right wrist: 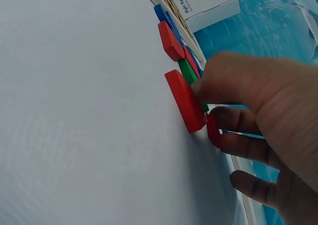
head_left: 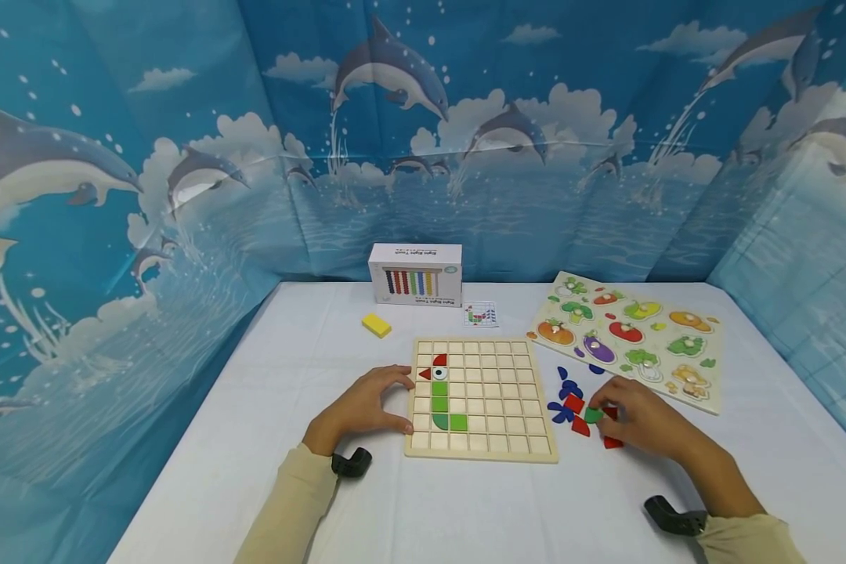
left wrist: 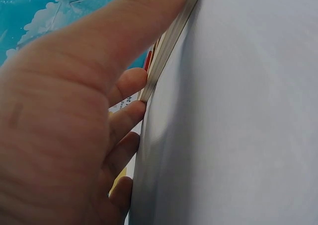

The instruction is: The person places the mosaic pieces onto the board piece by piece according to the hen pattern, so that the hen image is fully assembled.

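Observation:
My left hand [head_left: 366, 401] rests against the left edge of the wooden grid board [head_left: 497, 403], thumb and fingers spread along it. On the board's left columns lie a red quarter-circle [head_left: 440, 360], a red triangle [head_left: 425, 374], an eye tile [head_left: 439, 374], green squares [head_left: 440, 403] and a green quarter-circle [head_left: 441, 421]. Right of the board, my right hand [head_left: 638, 415] pinches a loose green quarter-circle [head_left: 593, 415] with thumb and index finger, low over the table. Around it lie red pieces [right wrist: 185, 101] and blue petal-shaped pieces [head_left: 569, 389]; the fingers partly cover some red ones.
A vegetable puzzle board [head_left: 656, 321] lies at the back right, just beyond the loose pieces. A white box [head_left: 417, 276] stands at the back, with a small pattern card [head_left: 481, 314] and a yellow block [head_left: 377, 325] near it. A dolphin curtain [head_left: 423, 188] hangs behind the table.

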Action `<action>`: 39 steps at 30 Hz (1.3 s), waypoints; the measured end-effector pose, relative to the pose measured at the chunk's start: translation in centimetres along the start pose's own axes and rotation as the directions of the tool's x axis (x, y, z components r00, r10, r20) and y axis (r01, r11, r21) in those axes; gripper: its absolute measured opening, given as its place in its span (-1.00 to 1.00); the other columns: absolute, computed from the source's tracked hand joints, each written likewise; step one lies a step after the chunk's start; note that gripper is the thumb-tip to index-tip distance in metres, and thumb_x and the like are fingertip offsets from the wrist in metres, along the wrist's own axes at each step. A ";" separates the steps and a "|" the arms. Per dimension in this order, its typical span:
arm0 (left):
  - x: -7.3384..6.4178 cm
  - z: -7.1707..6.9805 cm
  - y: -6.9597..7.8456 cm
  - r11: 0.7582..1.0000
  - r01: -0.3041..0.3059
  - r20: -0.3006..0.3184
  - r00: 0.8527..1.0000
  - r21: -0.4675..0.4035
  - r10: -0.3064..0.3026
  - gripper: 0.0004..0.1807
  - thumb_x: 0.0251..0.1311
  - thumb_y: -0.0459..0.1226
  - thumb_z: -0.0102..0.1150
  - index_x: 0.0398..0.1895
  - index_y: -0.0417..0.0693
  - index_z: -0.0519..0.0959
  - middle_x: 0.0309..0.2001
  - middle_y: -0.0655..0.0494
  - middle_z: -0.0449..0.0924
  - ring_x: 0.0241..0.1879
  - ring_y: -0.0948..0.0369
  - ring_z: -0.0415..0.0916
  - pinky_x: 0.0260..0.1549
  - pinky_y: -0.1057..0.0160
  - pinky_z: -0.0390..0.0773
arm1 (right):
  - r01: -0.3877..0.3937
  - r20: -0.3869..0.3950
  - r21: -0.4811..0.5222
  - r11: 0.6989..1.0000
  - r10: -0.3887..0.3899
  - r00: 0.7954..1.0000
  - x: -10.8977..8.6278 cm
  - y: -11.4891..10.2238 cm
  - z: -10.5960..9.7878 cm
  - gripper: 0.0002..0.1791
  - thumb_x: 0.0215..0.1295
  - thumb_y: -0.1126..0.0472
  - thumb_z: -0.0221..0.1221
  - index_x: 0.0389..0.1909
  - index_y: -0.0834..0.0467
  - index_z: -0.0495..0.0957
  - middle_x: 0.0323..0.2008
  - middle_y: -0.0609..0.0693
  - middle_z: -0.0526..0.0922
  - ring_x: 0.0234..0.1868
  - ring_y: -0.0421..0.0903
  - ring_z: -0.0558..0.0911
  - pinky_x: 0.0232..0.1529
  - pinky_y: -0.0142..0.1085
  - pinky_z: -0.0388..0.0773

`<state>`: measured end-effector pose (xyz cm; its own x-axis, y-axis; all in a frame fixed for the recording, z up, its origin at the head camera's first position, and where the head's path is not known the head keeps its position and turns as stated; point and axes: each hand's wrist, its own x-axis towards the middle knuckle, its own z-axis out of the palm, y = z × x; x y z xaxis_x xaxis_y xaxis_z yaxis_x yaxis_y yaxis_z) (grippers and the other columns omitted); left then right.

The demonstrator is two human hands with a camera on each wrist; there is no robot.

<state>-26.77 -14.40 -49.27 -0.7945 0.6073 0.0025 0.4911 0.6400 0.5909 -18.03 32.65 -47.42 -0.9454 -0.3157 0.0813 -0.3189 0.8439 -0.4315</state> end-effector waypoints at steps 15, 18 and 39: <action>0.2 0.1 -0.3 1.000 0.013 0.000 1.000 0.008 -0.013 -0.23 -0.16 0.21 0.58 0.16 0.22 0.54 0.45 0.25 0.31 0.48 0.14 0.11 0.43 0.02 0.15 | -0.018 -0.018 -0.060 0.998 0.017 1.000 0.3 -0.4 0.3 -0.71 0.02 0.18 0.52 -0.25 -0.03 0.64 -0.25 -0.20 0.54 -0.13 -0.08 0.51 -0.03 0.03 0.63; 0.2 0.0 -0.3 1.000 0.008 -0.003 1.000 -0.001 -0.008 -0.24 -0.15 0.20 0.59 0.16 0.21 0.54 0.45 0.23 0.31 0.48 0.12 0.12 0.43 -0.01 0.15 | -0.023 -0.015 -0.069 0.997 0.022 1.000 0.4 -0.3 0.3 -0.72 0.02 0.17 0.51 -0.27 -0.04 0.63 -0.27 -0.21 0.53 -0.16 -0.11 0.51 -0.05 -0.02 0.64; 0.2 0.1 -0.4 1.000 -0.002 0.001 1.000 0.002 0.002 -0.24 -0.15 0.20 0.58 0.15 0.20 0.54 0.45 0.24 0.32 0.48 0.11 0.12 0.43 -0.01 0.14 | 0.115 -0.101 -0.013 0.993 -0.116 0.988 1.6 -2.3 0.8 -0.70 0.04 0.20 0.53 -0.32 -0.13 0.61 -0.27 -0.29 0.52 -0.19 -0.21 0.51 -0.15 -0.23 0.66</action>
<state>-27.08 -14.44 -49.59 -0.7932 0.6090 0.0029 0.4935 0.6399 0.5890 -18.80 29.85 -47.02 -0.9039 -0.3659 0.2215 -0.4266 0.8075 -0.4072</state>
